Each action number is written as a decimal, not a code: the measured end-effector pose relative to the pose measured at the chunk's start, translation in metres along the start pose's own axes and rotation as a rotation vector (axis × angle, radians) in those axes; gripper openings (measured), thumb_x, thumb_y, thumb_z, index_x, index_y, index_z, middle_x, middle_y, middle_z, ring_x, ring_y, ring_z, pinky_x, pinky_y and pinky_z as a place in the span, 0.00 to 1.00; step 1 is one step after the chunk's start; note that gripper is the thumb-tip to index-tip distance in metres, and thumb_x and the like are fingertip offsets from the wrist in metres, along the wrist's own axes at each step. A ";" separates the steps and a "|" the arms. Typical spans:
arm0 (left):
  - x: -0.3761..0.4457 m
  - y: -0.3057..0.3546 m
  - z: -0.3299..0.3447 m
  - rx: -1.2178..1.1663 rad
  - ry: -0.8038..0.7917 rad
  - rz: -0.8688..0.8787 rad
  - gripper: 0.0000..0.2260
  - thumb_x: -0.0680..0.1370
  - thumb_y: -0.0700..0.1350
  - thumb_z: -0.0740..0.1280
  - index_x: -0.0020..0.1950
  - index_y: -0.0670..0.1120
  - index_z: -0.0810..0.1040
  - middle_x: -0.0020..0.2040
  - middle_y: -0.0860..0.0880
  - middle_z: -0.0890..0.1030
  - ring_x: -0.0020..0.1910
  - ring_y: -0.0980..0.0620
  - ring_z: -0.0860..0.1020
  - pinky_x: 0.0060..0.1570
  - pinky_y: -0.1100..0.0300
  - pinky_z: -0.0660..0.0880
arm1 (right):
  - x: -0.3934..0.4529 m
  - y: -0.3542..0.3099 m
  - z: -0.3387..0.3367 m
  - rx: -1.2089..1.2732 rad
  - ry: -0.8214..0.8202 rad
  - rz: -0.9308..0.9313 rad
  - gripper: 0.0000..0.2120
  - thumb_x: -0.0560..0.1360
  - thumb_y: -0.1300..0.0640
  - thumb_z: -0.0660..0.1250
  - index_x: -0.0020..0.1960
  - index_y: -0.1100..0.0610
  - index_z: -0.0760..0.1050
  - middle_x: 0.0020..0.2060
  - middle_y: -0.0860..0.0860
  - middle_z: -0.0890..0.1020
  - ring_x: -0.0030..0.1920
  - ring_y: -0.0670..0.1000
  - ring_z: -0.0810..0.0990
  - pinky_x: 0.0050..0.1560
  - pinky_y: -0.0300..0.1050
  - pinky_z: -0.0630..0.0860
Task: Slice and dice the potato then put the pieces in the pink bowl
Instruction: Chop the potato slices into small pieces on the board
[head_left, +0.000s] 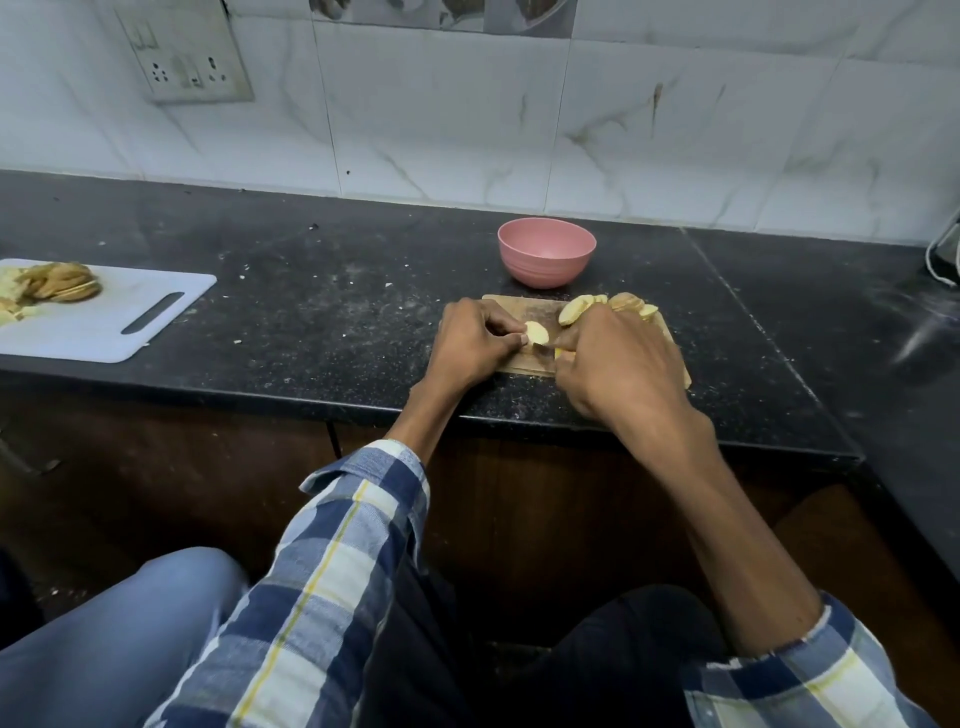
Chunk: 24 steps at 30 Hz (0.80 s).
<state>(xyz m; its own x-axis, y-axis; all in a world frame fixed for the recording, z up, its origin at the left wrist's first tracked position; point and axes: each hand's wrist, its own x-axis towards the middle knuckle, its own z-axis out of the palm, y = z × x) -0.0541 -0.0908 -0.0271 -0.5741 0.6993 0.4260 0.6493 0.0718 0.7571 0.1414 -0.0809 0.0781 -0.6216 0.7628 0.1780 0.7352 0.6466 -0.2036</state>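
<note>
Dicing potato slices on the wooden board, bowl waiting behind.

Our left hand (470, 340) pinches a small stack of potato slices (535, 332) flat on the wooden board (511, 364), while our right hand (618, 364) is curled round a yellow-handled knife (563, 354), its blade mostly hidden between the hands. More cut slices (605, 305) lie at the far edge of the board; the pink bowl (546, 252) stands just behind, seemingly empty. To cut well, we should tuck the left fingertips back, keep the stack level, and bring the blade straight down in even strips before turning them crosswise.
</note>
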 end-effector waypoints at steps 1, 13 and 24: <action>0.000 0.001 -0.001 0.030 -0.001 0.003 0.05 0.71 0.42 0.80 0.46 0.49 0.89 0.43 0.57 0.86 0.43 0.61 0.83 0.53 0.57 0.81 | -0.002 0.002 -0.003 0.022 0.013 0.001 0.14 0.77 0.54 0.70 0.62 0.50 0.82 0.60 0.55 0.80 0.59 0.60 0.79 0.51 0.50 0.71; 0.035 0.024 -0.015 0.375 -0.484 0.238 0.19 0.75 0.35 0.74 0.64 0.49 0.85 0.59 0.51 0.81 0.54 0.54 0.78 0.55 0.63 0.72 | -0.001 0.038 0.005 0.192 0.301 0.039 0.15 0.81 0.51 0.66 0.66 0.47 0.81 0.58 0.53 0.84 0.56 0.60 0.81 0.48 0.51 0.74; 0.011 0.025 -0.005 0.343 -0.215 0.032 0.12 0.70 0.57 0.81 0.45 0.52 0.84 0.39 0.56 0.82 0.38 0.58 0.79 0.39 0.57 0.76 | 0.004 0.054 0.035 0.217 0.269 0.021 0.15 0.81 0.52 0.67 0.67 0.47 0.81 0.58 0.51 0.84 0.57 0.55 0.81 0.45 0.46 0.70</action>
<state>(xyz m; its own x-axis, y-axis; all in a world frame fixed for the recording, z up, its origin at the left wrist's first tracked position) -0.0463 -0.0853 -0.0009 -0.4571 0.8351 0.3059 0.8150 0.2556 0.5201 0.1694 -0.0426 0.0346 -0.4920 0.7663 0.4132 0.6544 0.6385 -0.4051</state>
